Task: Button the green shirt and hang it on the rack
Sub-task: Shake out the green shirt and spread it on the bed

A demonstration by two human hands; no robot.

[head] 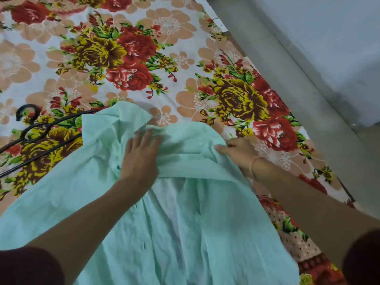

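The pale green shirt (pixel 181 219) lies spread on the flowered bed sheet, its collar end away from me. My left hand (pixel 139 157) lies flat on the cloth near the collar, fingers straight and pressing down. My right hand (pixel 238 150) grips the shirt's right edge near the shoulder, the thumb over the fabric and the fingers tucked under it. A black hanger (pixel 35 128) lies on the bed to the left, partly under the shirt's left shoulder. A small button (pixel 118 167) shows beside my left hand.
The bed sheet (pixel 144 54) with red and yellow flowers fills most of the view. The bed's right edge runs diagonally, with grey floor (pixel 287 79) beyond it. No rack is in view.
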